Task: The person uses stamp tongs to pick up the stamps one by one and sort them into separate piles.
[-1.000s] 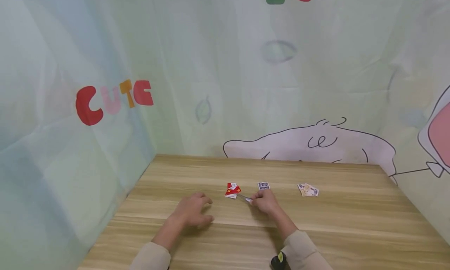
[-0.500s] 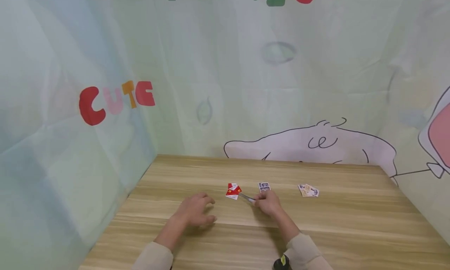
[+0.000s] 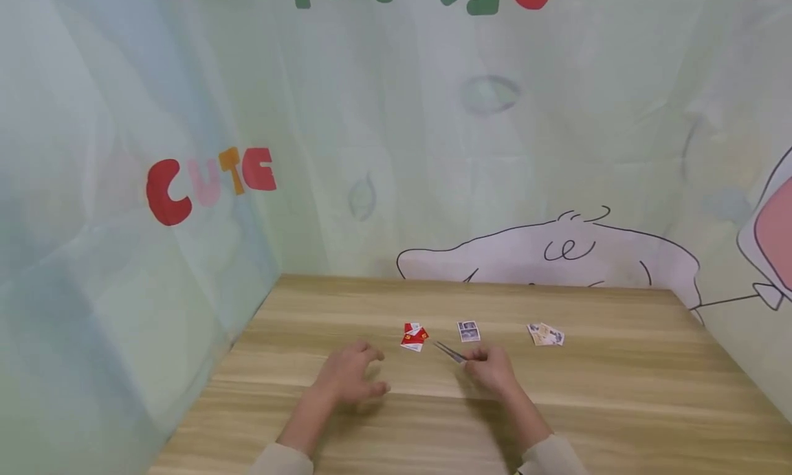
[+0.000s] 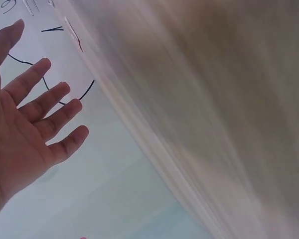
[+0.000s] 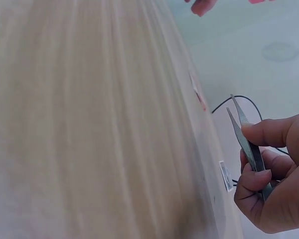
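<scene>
My right hand (image 3: 491,370) pinches a pair of metal tweezers (image 5: 245,143) between thumb and fingers. In the right wrist view the tweezer tips stand apart with nothing between them. They point toward a small overlapping pile of red and white stamps (image 3: 414,337), lying a short way to the left of the tips. A grey-printed stamp (image 3: 468,331) lies just beyond the tweezers. To the left, my left hand (image 3: 349,373) hovers low over the wooden table with its fingers spread and holds nothing; the left wrist view shows its palm and fingers (image 4: 55,99).
Farther right on the table (image 3: 619,365) lies another small overlapping group of beige stamps (image 3: 546,334). Printed cloth hangs (image 3: 383,152) behind the table's back edge and along its left side.
My right hand has drawn the tweezers away from the red stamps, rightward and toward me. The grey stamp now shows fully. My left hand has shifted slightly right in view.
</scene>
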### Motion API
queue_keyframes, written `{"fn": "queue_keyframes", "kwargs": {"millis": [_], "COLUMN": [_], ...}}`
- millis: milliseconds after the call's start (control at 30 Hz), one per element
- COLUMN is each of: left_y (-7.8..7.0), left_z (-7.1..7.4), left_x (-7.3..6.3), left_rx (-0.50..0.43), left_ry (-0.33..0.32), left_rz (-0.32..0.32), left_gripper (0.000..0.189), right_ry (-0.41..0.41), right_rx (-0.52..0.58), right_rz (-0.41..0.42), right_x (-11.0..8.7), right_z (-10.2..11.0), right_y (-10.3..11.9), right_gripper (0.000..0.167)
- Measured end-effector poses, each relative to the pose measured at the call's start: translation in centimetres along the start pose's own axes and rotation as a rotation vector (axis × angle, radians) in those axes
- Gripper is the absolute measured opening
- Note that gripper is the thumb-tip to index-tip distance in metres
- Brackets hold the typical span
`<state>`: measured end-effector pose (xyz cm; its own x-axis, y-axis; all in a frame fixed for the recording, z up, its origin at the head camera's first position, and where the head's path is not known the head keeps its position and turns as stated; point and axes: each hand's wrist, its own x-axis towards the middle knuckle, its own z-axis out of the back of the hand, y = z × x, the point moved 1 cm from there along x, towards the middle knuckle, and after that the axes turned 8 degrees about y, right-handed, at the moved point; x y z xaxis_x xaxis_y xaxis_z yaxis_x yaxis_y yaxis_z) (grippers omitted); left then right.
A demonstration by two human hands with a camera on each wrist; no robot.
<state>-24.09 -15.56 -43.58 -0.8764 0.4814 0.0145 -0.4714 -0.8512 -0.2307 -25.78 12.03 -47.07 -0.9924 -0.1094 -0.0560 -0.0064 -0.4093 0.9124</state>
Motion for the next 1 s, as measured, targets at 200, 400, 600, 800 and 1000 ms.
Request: {"fn": "queue_keyframes", "kwargs": {"millis": [200,400,600,800,1000], "left_y": [-1.0,-1.6,-2.3,-2.9,-3.5], "left_z": [-0.3,-0.4,-0.5,-0.6,-0.7], "left_x": [-0.6,-1.1,-1.9,-2.4,-2.8], "left_rx": [-0.06,-0.083,-0.125,-0.169,-0.162], "left_ry": [0.007,0.007,-0.033,-0.065,-0.081], "left_rz": [0.023,0.07,0.073,0.076,0.067], "left_gripper": [0.05,0.051,0.05,0.048,0.046], "right_ry": [-0.053,-0.08,-0.104,-0.131,-0.136], "right_rx": [0.063,0.098,0.056,0.067,0.036], "right_rz": [-0.03,-0.068,-0.104,-0.129,-0.144], "right_x": [-1.7,-2.9,-3.8,-4.8,-5.7], "right_z": [0.8,1.7,2.4,2.3,2.3], "right_y": [-0.5,-1.0,-1.3,-1.2,-1.4], "right_gripper": [0.013,0.014,0.018,0.022,0.024]}}
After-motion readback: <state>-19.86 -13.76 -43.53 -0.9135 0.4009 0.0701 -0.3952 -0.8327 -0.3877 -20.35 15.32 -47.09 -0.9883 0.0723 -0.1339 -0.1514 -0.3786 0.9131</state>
